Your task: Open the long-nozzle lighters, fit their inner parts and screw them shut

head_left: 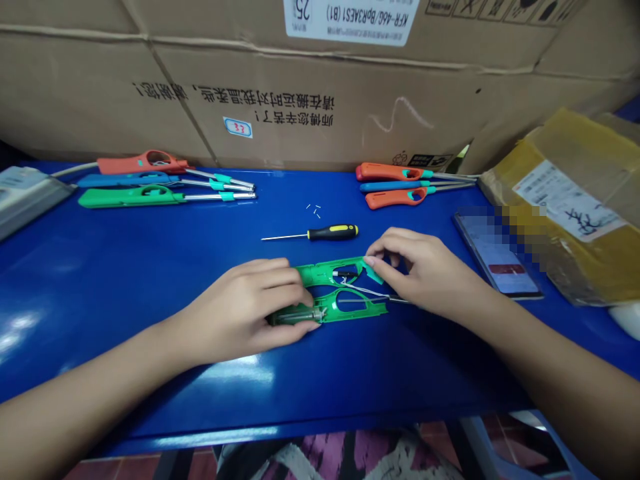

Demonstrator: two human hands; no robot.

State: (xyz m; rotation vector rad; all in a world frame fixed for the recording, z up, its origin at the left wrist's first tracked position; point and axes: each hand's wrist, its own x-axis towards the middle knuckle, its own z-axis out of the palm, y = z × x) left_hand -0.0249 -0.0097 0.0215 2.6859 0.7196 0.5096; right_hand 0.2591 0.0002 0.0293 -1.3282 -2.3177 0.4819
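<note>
A green long-nosed lighter lies opened into two shell halves on the blue table. My left hand [250, 303] is closed over their left ends, gripping the lower shell half [367, 312] with its clear fuel tank [295, 316]. In the upper shell half [320, 273] sits a small black igniter part [345, 273], from which white wires [367, 289] run right towards a thin metal tube [399, 299]. My right hand [425, 270] pinches at the upper shell's right end, by the teal trigger [373, 273]. Beyond the shells lie a black-and-yellow screwdriver [334, 232] and several tiny screws [315, 210].
Several lighters lie at the back left, including a green lighter [130, 197], and more at the back right, including an orange lighter [395, 199]. A phone [493, 260] and a taped parcel [555, 173] are right. A large cardboard box [280, 73] stands behind; a power strip [30, 193] lies left.
</note>
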